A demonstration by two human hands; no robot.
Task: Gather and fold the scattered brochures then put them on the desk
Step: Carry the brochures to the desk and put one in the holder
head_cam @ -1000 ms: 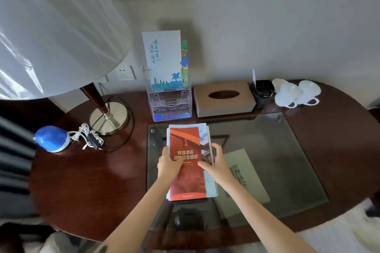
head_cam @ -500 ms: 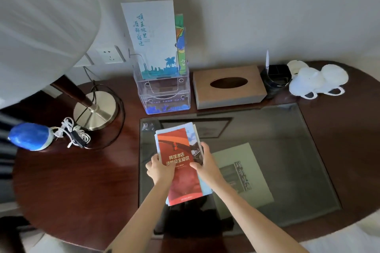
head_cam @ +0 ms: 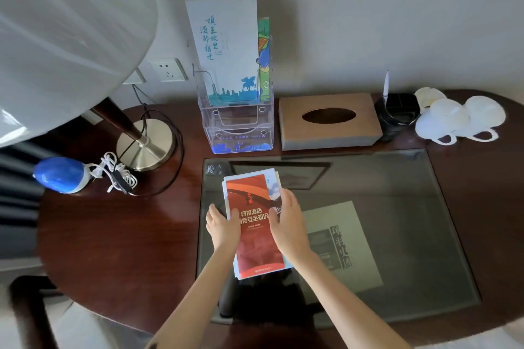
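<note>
Several brochures [head_cam: 259, 246] are held as one stack with a red cover on top. They are over the left part of the glass sheet [head_cam: 397, 193] that lies on the dark wooden table [head_cam: 113, 235]. The stack's long axis runs from near to far, with the far end leaning slightly left.

The stack is gripped from both sides at about mid-length. The left hand [head_cam: 224, 228] is closed round the left long edge, thumb on the cover. The right hand [head_cam: 289, 231] is laid along the right long edge, its thumb pressed on the cover and its fingers [head_cam: 287, 198] reaching toward the far corner. Neither hand is nearer, since the stack lies directly between them.

By the look of it, the step in hand is squaring the stack and laying it flat. The move would then turn on lowering it straight down, long axis kept as it is.

Whether the stack already rests on the glass cannot be told. The fingers beneath it are hidden. The lower brochures show only as pale edges at the far and right sides, so their number and folds cannot be judged. A dark shape near the stack's near end is hard to make out.

A clear rack [head_cam: 236, 127] with upright leaflets stands farther back, and a tissue box [head_cam: 329, 122] is just to its right.
</note>
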